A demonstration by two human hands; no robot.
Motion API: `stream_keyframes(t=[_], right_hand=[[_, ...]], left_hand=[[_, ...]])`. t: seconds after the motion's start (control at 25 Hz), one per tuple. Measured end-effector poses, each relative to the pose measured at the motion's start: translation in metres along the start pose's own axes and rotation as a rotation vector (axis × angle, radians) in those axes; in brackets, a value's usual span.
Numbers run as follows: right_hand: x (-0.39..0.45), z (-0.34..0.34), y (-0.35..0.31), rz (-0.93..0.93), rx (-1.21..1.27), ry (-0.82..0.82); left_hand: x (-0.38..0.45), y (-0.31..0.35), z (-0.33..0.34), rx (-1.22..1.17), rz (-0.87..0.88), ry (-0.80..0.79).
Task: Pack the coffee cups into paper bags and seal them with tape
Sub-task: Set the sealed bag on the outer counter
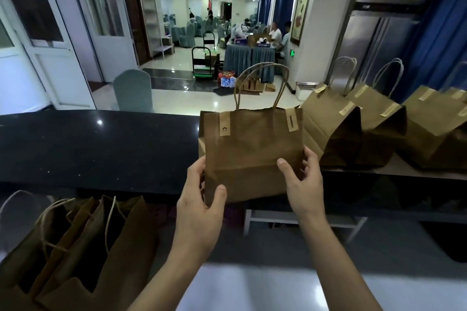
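I hold a brown paper bag (252, 144) upright in the air above the black counter (96, 149). Two strips of tape close its top edge, and its twisted handles stand up. My left hand (202, 199) grips the bag's lower left corner, thumb on the front. My right hand (300, 179) grips its lower right side, thumb on the front and fingers behind. No coffee cups are visible.
Three taped paper bags (379, 129) stand in a row on the counter at the right. Several open paper bags (75, 247) stand at the lower left. Beyond the counter lie a hall with a chair (132, 91), trolleys and seated people.
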State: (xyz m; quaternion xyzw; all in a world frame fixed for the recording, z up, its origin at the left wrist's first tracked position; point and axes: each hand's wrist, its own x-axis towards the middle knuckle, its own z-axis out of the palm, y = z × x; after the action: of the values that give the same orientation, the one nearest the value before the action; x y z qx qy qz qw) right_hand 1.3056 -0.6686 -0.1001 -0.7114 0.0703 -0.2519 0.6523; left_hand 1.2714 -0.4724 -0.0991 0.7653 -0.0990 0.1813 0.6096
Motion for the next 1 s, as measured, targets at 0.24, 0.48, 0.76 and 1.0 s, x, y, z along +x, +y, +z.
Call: stream_keyframes(t=[0.24, 0.48, 0.76, 1.0], right_hand=[[0.045, 0.009, 0.025, -0.028, -0.014, -0.044], [0.082, 0.013, 0.047, -0.021, -0.035, -0.064], [0.102, 0.011, 0.065, 0.012, -0.097, -0.089], [0.11, 0.008, 0.073, 0.086, -0.199, -0.005]], left_hand=[[0.017, -0.012, 0.025, 0.02, 0.007, 0.033], [0.034, -0.031, 0.047, 0.027, -0.029, 0.051], [0.038, -0.044, 0.064, 0.034, -0.083, 0.035], [0.036, -0.046, 0.08, -0.024, -0.102, 0.004]])
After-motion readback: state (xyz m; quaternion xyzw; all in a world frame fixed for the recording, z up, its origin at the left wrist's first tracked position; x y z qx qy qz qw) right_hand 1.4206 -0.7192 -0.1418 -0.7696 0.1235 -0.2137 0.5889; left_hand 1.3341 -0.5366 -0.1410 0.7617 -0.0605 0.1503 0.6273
